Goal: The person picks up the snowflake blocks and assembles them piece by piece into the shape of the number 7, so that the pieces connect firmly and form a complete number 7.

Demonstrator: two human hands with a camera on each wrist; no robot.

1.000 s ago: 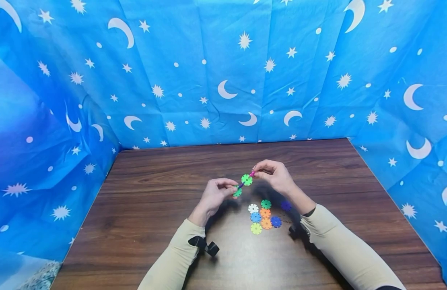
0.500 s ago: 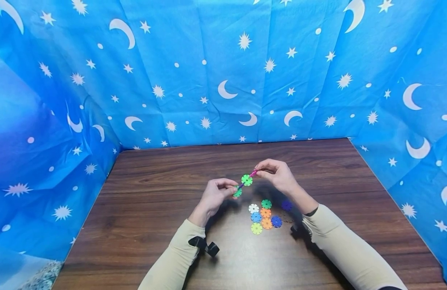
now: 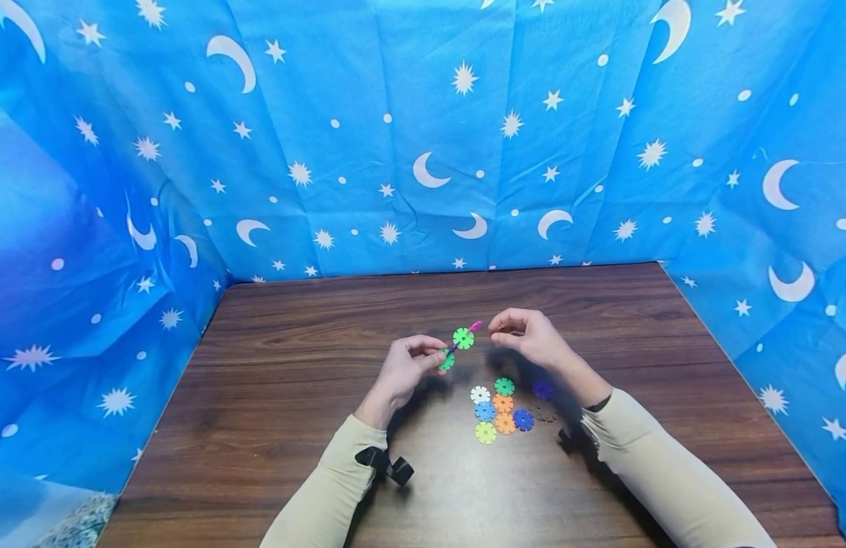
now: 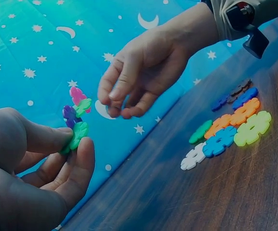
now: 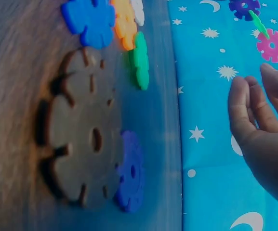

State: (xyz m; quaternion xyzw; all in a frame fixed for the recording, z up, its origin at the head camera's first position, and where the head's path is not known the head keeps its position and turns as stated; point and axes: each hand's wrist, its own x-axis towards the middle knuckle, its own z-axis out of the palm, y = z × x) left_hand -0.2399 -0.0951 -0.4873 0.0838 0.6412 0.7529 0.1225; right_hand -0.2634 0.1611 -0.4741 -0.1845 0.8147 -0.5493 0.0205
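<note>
My left hand [image 3: 398, 373] pinches a green notched disc [image 4: 77, 137] between thumb and fingers, above the table. Slotted onto that disc is a purple disc [image 4: 70, 114], then a light green disc [image 3: 464, 338], with a pink disc [image 5: 272, 45] at the far end, all forming a short chain. My right hand [image 3: 532, 335] stands just right of the pink disc, a small gap between them. Its fingers are loosely bent and hold nothing.
Loose notched discs lie on the wooden table [image 3: 279, 426]: white [image 3: 480, 394], green [image 3: 504, 387], orange [image 3: 505, 423], light blue [image 3: 485, 412], yellow-green [image 3: 486, 433], blue [image 3: 523, 419], purple [image 3: 542, 390] and brown [image 5: 88, 159]. A blue star-patterned cloth [image 3: 368, 152] surrounds the table's back and sides.
My right hand has let go of the pink disc and moved slightly right. The chain stays in my left hand, shifted a touch left.
</note>
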